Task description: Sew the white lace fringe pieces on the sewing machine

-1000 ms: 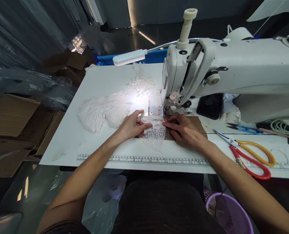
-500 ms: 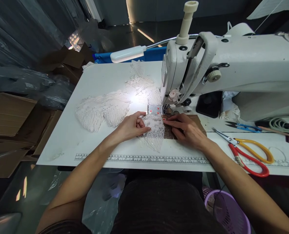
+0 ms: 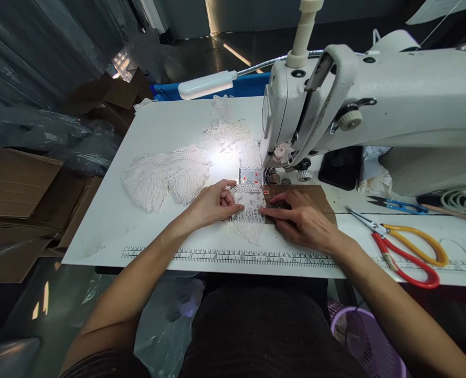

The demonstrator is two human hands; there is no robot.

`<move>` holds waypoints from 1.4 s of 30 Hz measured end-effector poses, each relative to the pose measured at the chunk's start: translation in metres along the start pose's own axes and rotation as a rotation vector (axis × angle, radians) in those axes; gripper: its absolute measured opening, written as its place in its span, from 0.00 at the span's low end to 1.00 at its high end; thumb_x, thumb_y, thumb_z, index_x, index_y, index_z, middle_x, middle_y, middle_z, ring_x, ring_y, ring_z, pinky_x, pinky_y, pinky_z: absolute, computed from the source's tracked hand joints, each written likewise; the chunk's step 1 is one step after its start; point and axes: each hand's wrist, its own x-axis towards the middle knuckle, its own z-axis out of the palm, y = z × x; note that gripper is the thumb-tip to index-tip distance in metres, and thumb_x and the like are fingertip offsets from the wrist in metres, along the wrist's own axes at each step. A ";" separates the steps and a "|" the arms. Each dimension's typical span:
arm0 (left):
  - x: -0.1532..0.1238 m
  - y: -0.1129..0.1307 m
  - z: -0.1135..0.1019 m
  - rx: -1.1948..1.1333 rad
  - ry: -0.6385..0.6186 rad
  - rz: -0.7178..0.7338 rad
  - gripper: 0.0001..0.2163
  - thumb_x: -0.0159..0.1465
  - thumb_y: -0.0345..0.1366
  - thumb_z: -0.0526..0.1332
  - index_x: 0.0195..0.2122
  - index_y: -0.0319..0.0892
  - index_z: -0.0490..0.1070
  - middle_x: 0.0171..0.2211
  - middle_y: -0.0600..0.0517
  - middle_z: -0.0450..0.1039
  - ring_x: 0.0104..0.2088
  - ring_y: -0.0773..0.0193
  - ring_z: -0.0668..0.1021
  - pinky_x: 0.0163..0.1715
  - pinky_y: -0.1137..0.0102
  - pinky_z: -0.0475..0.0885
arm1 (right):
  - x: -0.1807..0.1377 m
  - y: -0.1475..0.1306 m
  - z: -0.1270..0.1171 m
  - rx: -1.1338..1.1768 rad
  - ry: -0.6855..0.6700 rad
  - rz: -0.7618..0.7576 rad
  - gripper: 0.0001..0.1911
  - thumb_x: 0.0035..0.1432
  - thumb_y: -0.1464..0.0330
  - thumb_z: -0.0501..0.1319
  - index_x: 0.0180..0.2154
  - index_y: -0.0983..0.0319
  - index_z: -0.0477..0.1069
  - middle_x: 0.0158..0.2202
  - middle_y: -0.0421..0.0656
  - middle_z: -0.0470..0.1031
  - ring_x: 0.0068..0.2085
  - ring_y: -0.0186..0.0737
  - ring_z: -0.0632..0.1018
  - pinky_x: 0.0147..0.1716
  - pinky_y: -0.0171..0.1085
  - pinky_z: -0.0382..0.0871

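A scalloped piece of white lace (image 3: 249, 215) lies flat in front of the sewing machine's needle area, its top edge close to the metal plate (image 3: 252, 176) with red marks. My left hand (image 3: 213, 202) is at the lace's left edge, middle fingers curled, index finger at the top corner and thumb on the fabric. From the right, my right hand (image 3: 299, 215) rests with fingers stretched out, the index fingertip touching the lace's right edge. Under that hand is a brown board (image 3: 315, 202). More white lace (image 3: 168, 178) spreads over the table to the left and behind.
The white sewing machine (image 3: 288, 105) stands at the right, a lamp (image 3: 207, 85) shining from behind. Scissors (image 3: 406, 247) with red and yellow handles, blue snips (image 3: 402, 206) and a black phone-like object (image 3: 340, 167) lie to the right. A printed ruler (image 3: 233, 256) runs along the front edge.
My right index fingertip has slid toward me, down the lace's right edge. My left hand keeps its place on the lace. The view has shifted slightly.
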 end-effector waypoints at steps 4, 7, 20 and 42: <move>-0.001 -0.001 0.001 0.018 0.010 0.009 0.33 0.59 0.45 0.67 0.62 0.40 0.59 0.31 0.53 0.75 0.27 0.67 0.75 0.26 0.71 0.70 | -0.002 0.000 0.004 -0.074 -0.030 0.004 0.23 0.61 0.73 0.56 0.56 0.51 0.72 0.50 0.50 0.70 0.51 0.53 0.71 0.50 0.57 0.66; -0.001 0.000 0.001 0.032 0.015 0.019 0.32 0.59 0.45 0.67 0.62 0.40 0.60 0.30 0.54 0.75 0.26 0.67 0.75 0.26 0.71 0.70 | -0.002 0.002 0.005 -0.066 -0.013 -0.008 0.22 0.61 0.73 0.56 0.55 0.53 0.73 0.50 0.50 0.70 0.51 0.52 0.71 0.49 0.55 0.66; -0.006 0.008 -0.001 0.100 0.032 0.036 0.30 0.60 0.44 0.65 0.62 0.40 0.60 0.32 0.52 0.78 0.30 0.64 0.78 0.31 0.69 0.71 | -0.002 0.002 0.003 -0.020 0.013 -0.017 0.22 0.64 0.71 0.53 0.57 0.55 0.71 0.50 0.51 0.70 0.50 0.52 0.71 0.48 0.57 0.67; -0.002 0.001 0.010 0.619 0.343 0.454 0.13 0.68 0.43 0.57 0.47 0.44 0.75 0.39 0.48 0.73 0.32 0.64 0.74 0.27 0.69 0.67 | 0.000 0.000 0.005 -0.087 0.003 -0.003 0.22 0.61 0.72 0.56 0.55 0.53 0.73 0.49 0.50 0.71 0.50 0.53 0.72 0.46 0.55 0.70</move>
